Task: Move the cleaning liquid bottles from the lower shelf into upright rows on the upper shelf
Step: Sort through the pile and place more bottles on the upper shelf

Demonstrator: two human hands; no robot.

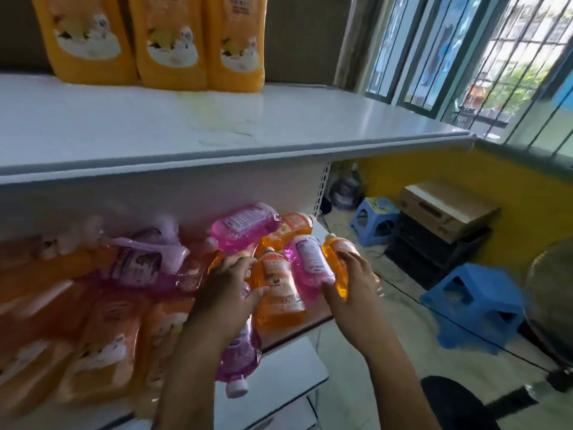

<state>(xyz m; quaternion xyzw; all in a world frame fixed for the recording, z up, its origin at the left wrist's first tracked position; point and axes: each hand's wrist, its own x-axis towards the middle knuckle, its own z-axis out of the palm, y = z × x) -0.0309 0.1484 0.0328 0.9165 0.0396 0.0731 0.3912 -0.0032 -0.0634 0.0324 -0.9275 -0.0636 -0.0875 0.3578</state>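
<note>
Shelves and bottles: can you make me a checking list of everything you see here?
Surface: white upper shelf, mostly bare, faint stain near the middle; lower shelf crowded.
Job's things: three yellow pouches upright at the back of the upper shelf; pink bottles and orange bottles lying jumbled below.
Clutter: blurred orange pouches at lower left.
Hands: left hand reaches over the pile, grip unclear; right hand holds an orange bottle.
Cables: thin dark cable across the floor.
Surroundings: blue stools, cardboard box, barred window.
</note>
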